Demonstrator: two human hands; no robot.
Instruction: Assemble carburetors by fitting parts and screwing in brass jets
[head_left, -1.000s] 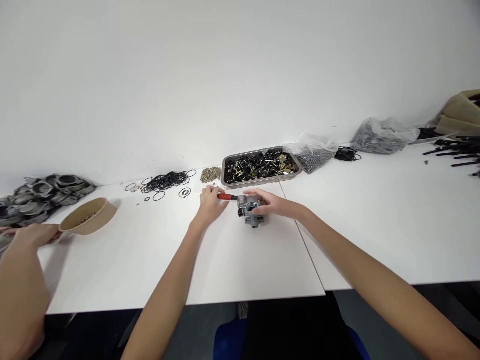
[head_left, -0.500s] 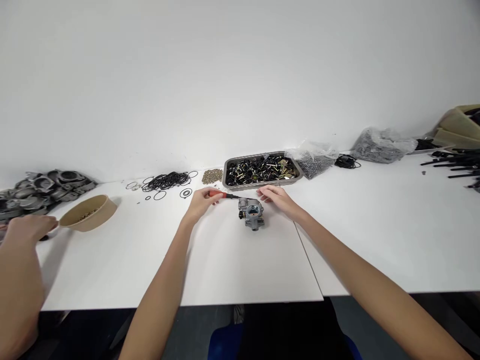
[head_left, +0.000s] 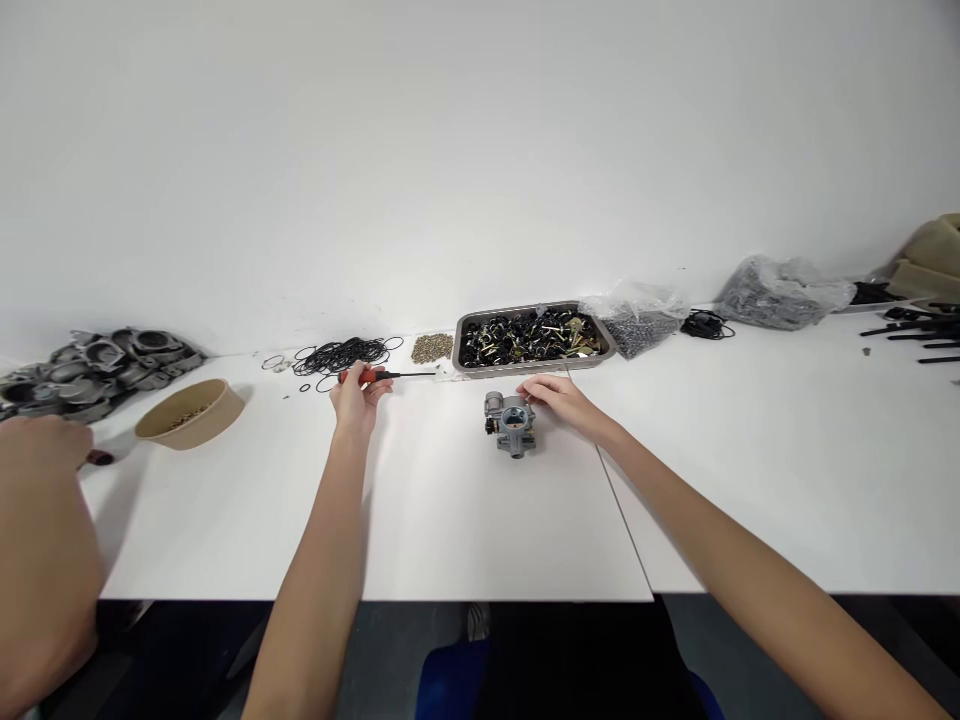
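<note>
While the left hand [head_left: 358,397] clasps a screwdriver [head_left: 382,375] in closed grip, the open right hand [head_left: 559,398] touches the carburetor [head_left: 510,423].

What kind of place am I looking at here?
Probably a small-parts assembly bench in a workshop: a carburetor body by the right hand, a screwdriver in the left hand, a metal tray of fittings.
</note>
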